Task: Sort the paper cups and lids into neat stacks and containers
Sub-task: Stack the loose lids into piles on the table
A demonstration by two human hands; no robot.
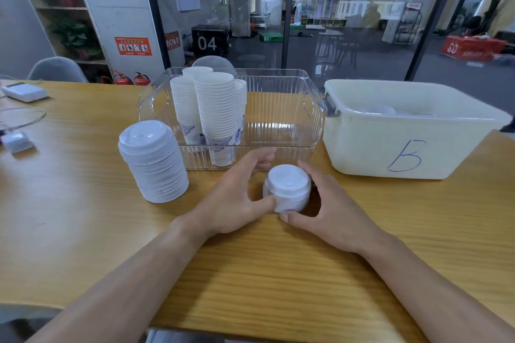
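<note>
A short stack of white lids point(288, 188) stands on the wooden table in front of me. My left hand point(237, 192) curls round its left side, thumb against the front. My right hand point(328, 209) cups its right side, thumb at the bottom front. A taller stack of white lids point(153, 160) stands to the left. Several stacks of white paper cups point(214, 108) with blue print stand inside a clear plastic bin point(287, 120).
A white tub marked "B" point(404, 131) stands at the right, with pale shapes inside that I cannot make out. White devices and a cable point(23, 108) lie at the table's far left. Grey chairs stand behind the table before a glass wall.
</note>
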